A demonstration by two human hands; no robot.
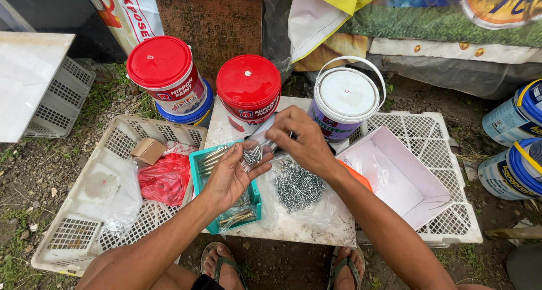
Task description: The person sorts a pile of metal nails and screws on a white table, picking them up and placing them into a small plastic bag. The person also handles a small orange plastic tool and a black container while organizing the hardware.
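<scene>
Left hand: my left hand [230,174] lies open, palm up, cupping a small clutch of screws [252,154] on my fingers.
Right hand: my right hand [302,143] is closed in a pinch just above that palm, gripping the mouth of a small clear bag [261,133]; what sits inside it I cannot tell.
Under my left wrist: a teal tray [199,174] with longer screws, partly hidden by my forearm.
Under my right hand: the loose pile of screws [297,185], spread on clear plastic on the slab [305,230]. Plenty of them, so I'd judge most of the sorting is left; only a handful is in hand.
Right of my right arm: an open pink box [420,202], nothing in it that I can see.
Left of my left arm: a white crate [68,233] with a red bag [166,177] and a small cardboard box [148,150].
Beyond my hands: two red-lidded paint buckets [248,86] and a white-lidded bucket [345,95].
</scene>
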